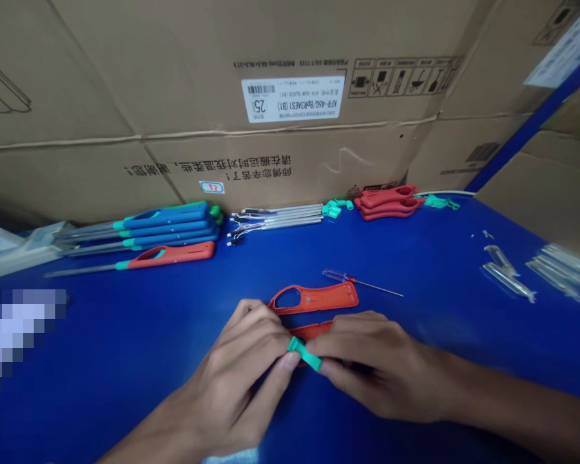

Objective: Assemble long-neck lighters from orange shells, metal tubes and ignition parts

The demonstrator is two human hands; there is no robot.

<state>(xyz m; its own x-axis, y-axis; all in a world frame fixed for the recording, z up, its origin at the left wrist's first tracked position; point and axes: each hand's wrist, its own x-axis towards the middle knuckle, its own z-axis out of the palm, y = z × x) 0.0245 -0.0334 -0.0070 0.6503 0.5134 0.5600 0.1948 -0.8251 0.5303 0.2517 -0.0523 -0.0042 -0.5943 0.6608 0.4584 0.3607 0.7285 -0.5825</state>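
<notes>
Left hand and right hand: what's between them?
In the head view, a green clip lies between the left hand and the right hand, pinched by their fingers, with a red plastic piece just behind it.

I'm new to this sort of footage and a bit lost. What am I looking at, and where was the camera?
This one picture comes from a camera worn on a person's head, looking down at their own bare hands; no machine is involved. The left hand and right hand pinch a small green piece between them. Just beyond it lies an orange plastic shell, with a small screwdriver beside it on the blue table. Further back are what look like long lighters and stacked red shells, set against cardboard boxes.
</notes>
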